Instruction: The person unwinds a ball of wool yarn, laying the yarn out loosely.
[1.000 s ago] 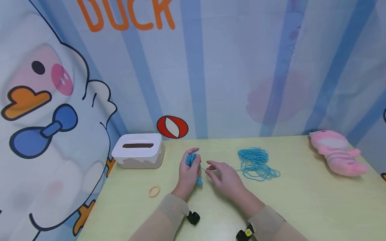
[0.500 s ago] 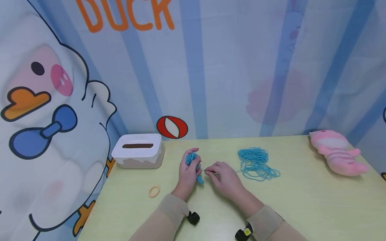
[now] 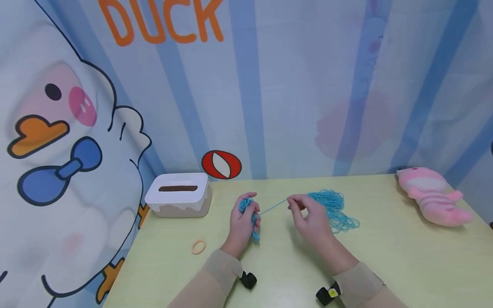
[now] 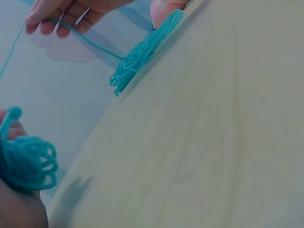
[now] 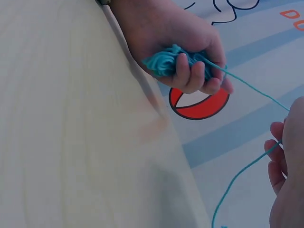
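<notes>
A bundle of blue yarn [image 5: 164, 61] is gripped in my left hand [image 3: 242, 221], its loops poking out past the curled fingers in the right wrist view. From that bundle a single strand [image 3: 274, 207] runs taut to my right hand [image 3: 312, 218], which pinches it between thumb and fingertips. Beyond the pinch, the strand continues to a loose pile of the same yarn [image 3: 334, 205] on the table, seen whole in the left wrist view. The right hand covers part of this pile in the head view.
On the pale table [image 3: 265, 273], a white-lidded box with a slot [image 3: 178, 201] stands at the back left. A small orange ring [image 3: 198, 247] lies in front of it. A pink plush toy [image 3: 433, 196] lies at the far right. A printed cloth [image 3: 289, 85] hangs behind.
My right hand has moved right and slightly up, away from the left hand, drawing the strand between them longer and straight. The left hand has stayed nearly in place.
</notes>
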Demonstrator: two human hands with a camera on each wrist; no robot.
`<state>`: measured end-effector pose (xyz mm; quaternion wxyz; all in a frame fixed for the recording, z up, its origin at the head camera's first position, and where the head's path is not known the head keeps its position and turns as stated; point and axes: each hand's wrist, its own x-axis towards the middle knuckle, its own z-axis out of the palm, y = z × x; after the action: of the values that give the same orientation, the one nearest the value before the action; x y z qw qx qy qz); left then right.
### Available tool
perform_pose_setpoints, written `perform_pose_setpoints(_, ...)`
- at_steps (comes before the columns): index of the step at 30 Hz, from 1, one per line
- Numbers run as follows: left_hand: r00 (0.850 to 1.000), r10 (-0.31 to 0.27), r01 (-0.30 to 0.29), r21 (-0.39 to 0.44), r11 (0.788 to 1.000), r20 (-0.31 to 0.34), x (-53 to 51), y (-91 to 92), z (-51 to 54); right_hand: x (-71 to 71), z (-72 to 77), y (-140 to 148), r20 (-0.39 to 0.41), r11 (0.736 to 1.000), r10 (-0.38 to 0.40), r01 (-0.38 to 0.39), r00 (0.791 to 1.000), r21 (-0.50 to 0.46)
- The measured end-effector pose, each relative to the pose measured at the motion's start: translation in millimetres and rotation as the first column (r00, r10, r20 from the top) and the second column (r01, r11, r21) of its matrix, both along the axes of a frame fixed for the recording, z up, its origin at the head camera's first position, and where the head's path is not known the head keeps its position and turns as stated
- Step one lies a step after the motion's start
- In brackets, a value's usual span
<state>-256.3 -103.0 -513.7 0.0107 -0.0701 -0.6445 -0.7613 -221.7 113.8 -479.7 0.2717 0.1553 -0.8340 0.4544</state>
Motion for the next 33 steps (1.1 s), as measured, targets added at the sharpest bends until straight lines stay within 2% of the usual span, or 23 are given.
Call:
perform_pose_setpoints(3, 1.0, 0.007, -0.007, -0.01, 1.0, 0.003, 0.5, -1.0, 0.1, -3.4, 2.1, 14, -0.085, 0.999, -0.024, 0.02, 0.996, -0.049)
perform_pose_setpoints(5, 1.0, 0.01, -0.01, -0.009, 1.0, 0.0, 0.6, -0.6, -0.3, -3.7, 1.4, 25, -0.101, 0.997, -0.046, 0.04, 0.994, -0.069)
perform_pose_setpoints(8, 1.0, 0.012, -0.012, 0.001, 1.0, -0.01, 0.2, -0.2, -0.9, -2.0, 0.5, 43, -0.077, 0.992, -0.092, 0.084, 0.993, -0.09)
perform_pose_setpoints(12, 1.0, 0.022, -0.022, -0.003, 1.0, -0.019, -0.8, -0.5, -2.2, 3.1, -0.3, 68, -0.002, 0.984, -0.152, 0.151, 0.988, -0.096)
perform_pose_setpoints(18, 0.998, 0.06, -0.06, -0.012, 0.998, -0.018, -2.0, -1.7, -3.5, 12.4, -0.6, 100, 0.097, 0.973, -0.227, 0.229, 0.969, -0.012)
perform_pose_setpoints(23, 0.996, 0.085, -0.086, -0.027, 0.996, -0.042, 0.4, -3.1, -2.4, 17.0, -1.7, 124, 0.135, 0.961, -0.276, 0.269, 0.952, 0.068)
perform_pose_setpoints(28, 0.991, 0.116, -0.116, 0.005, 0.993, -0.067, 3.3, -5.0, -1.3, 16.5, -6.8, 145, 0.162, 0.942, -0.323, 0.3, 0.933, 0.149)
perform_pose_setpoints(31, 0.992, 0.108, -0.106, 0.03, 0.994, -0.06, 3.4, -5.4, -0.3, 16.3, -8.3, 153, 0.187, 0.929, -0.345, 0.307, 0.92, 0.205)
perform_pose_setpoints(33, 0.993, 0.107, -0.104, 0.049, 0.993, -0.044, 2.4, -5.1, -0.1, 16.0, -9.1, 156, 0.229, 0.925, -0.339, 0.279, 0.913, 0.257)
